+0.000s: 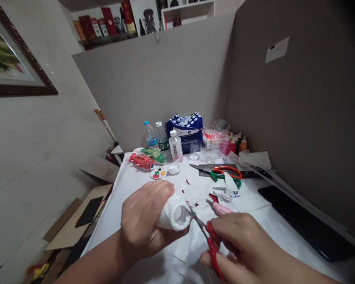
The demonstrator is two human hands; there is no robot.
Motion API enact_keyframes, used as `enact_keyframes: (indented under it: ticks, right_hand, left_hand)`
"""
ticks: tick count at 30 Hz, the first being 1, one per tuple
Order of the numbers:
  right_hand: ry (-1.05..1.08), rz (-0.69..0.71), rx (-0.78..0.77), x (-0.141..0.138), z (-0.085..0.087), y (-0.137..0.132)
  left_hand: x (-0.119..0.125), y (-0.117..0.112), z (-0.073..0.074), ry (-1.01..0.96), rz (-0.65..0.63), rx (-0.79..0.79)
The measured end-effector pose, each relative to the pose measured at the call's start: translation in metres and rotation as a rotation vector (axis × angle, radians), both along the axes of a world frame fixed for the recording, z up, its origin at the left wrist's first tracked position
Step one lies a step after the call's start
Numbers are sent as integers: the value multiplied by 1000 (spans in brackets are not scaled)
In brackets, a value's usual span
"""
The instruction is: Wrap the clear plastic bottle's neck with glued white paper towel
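My left hand [148,217] is wrapped round a white bottle-shaped piece [168,215] with a wrinkled surface, its round open mouth turned towards the lower right. In my right hand [245,244] are small red-handled scissors [212,240], fingers in the loops. Their blades are slightly apart and their tips are at the mouth's right rim; whether they touch it I cannot tell. Just beyond my right hand lies a pink-handled tool [220,208] with a metal tip. White scraps [225,193] and small red bits are scattered on the white table covering [136,189].
Large scissors with orange and green handles [225,173] lie on the right, near a black phone-like slab [301,221]. At the back stand bottles [176,146], a blue bag [189,138] and paint bottles [232,146]. Red and green fish-shaped pieces [142,161] rest beside a paint palette [157,173].
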State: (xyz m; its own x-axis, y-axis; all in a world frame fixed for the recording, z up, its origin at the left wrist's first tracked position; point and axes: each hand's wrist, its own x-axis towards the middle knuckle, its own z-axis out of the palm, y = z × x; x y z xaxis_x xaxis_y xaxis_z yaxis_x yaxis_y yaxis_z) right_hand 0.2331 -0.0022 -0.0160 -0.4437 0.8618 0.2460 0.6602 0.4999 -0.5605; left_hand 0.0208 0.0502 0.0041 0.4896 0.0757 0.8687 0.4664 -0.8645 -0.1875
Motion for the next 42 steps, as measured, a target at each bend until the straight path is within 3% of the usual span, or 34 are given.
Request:
enact_keyframes:
  ticks: [15, 26, 42]
  right_hand:
    - [189, 46, 122, -15, -17, -1]
    - [326, 108, 101, -20, -25, 0]
    - [275, 95, 96, -16, -23, 1]
  left_hand:
    - [-8, -10, -1, -23, 264, 19]
    - [-7, -9, -4, -31, 233, 48]
    - [4, -8, -6, -103, 308, 156]
